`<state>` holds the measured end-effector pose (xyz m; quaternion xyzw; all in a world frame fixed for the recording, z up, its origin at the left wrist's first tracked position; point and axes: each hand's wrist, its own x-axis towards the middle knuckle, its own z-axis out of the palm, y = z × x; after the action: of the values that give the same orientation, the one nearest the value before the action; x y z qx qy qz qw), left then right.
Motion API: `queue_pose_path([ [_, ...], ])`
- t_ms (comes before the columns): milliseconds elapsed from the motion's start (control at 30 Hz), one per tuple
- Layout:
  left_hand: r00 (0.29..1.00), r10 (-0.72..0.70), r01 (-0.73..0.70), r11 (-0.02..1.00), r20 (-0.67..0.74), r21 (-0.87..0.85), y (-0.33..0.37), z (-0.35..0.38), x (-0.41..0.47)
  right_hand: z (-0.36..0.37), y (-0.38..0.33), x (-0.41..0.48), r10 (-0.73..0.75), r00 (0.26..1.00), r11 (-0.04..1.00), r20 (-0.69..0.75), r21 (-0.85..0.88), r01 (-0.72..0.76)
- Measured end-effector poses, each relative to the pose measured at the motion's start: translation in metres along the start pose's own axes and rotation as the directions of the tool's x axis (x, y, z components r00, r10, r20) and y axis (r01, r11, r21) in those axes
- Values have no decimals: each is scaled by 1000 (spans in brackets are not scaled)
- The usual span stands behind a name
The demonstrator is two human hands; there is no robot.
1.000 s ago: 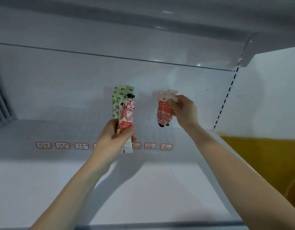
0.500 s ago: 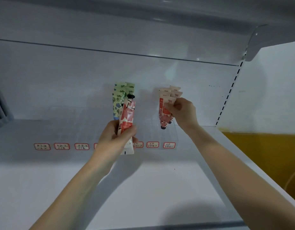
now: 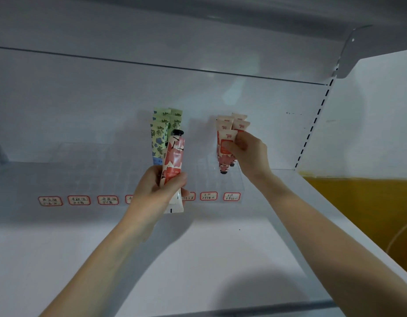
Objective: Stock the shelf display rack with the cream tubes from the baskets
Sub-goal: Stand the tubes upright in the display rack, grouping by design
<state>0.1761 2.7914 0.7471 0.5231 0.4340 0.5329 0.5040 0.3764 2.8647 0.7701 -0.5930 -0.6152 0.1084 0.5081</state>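
Left hand (image 3: 156, 191), right hand (image 3: 250, 154) gripping red tubes (image 3: 174, 156), labels (image 3: 208, 196) perhaps handwritten

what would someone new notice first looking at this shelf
Mid-shelf, the left hand grips a red flowered tube, black cap up, in front of a stand of green tubes. To its right, the right hand pinches the front tube of a red cluster standing cap down in the clear rack. A row of red-bordered labels runs along the rack's front edge.
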Motion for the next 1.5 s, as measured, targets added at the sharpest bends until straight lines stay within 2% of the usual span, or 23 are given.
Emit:
queue_pose_path([
  [400, 1000, -9, 9, 1000, -3, -1, -3, 4, 1, -2, -2, 16, 38, 997, 988, 64, -155, -28],
  [833, 1000, 14, -15, 1000, 8, 25, -3, 3, -1, 1, -1, 10, 62, 998, 988, 6, -141, -60],
  [1333, 999, 24, -25, 998, 24, 54, 5, 8, -8, -1, -1, 0, 80, 995, 984, 51, -162, -71],
  [1500, 998, 42, -46, 996, 47, 78, 9, 10, -9, -14, -8, -4, 99, 995, 992, 11, -77, -98],
])
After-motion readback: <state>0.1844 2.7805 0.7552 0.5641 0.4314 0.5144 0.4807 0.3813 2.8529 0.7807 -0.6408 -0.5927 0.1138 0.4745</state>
